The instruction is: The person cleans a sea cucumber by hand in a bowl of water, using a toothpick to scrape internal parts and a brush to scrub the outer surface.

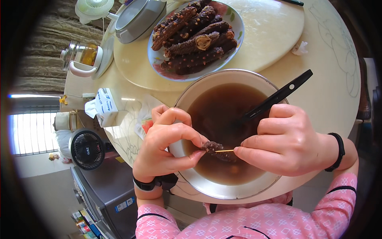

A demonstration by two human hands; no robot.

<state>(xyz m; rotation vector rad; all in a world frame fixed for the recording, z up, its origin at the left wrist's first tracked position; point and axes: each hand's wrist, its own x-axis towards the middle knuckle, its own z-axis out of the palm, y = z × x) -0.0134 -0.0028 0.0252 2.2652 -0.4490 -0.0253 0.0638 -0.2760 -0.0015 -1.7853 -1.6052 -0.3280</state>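
Over a wide white basin [254,190] of brown liquid [223,99], my left hand [167,139] pinches a small dark, bumpy piece [212,146] between thumb and forefinger. It could be the end of a sea cucumber, though most of it is hidden or very small. My right hand [278,139] grips a thin wooden toothpick [225,151], whose tip meets the piece. A black-handled utensil [278,95] leans in the basin behind my right hand; its lower end is under the liquid. Beyond the basin, a floral-rimmed plate [238,28] holds several dark brown, knobbly sea cucumbers [191,36].
The plate sits on a round cream turntable [270,24]. To the left stand a grey container [139,20], a glass teapot [85,55] and a tissue box [104,107]. A crumpled tissue [299,48] lies at the right. A black fan [88,149] is past the table edge.
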